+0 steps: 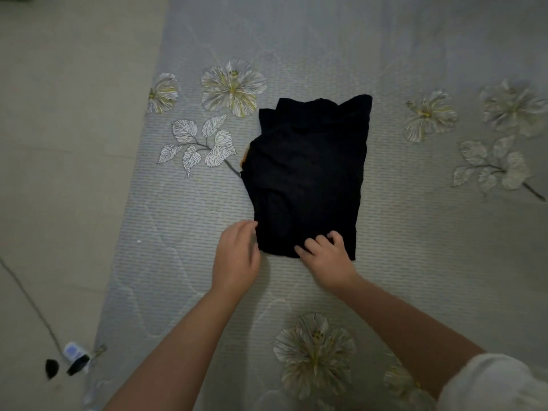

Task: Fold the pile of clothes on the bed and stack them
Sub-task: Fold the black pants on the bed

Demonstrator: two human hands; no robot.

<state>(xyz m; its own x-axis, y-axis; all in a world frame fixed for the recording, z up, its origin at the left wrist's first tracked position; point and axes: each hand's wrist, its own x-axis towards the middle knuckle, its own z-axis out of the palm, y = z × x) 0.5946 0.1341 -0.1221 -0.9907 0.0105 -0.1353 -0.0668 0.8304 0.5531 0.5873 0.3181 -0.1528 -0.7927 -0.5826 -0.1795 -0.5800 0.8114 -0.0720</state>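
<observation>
A black garment (308, 173), folded into a rough rectangle, lies in the middle of the grey flowered bedspread (296, 54). My left hand (235, 261) rests at the garment's near left corner, fingers together against its edge. My right hand (327, 258) lies on the near edge, fingers curled and pinching the black cloth. A small tan patch shows at the garment's left edge. No other clothes are in view.
The bed's left edge runs diagonally beside a pale floor (59, 143). On the floor near the bed's corner lie a thin cable (29, 298), a small white device (72, 350) and two dark small objects. A white sleeve (498, 384) shows at bottom right.
</observation>
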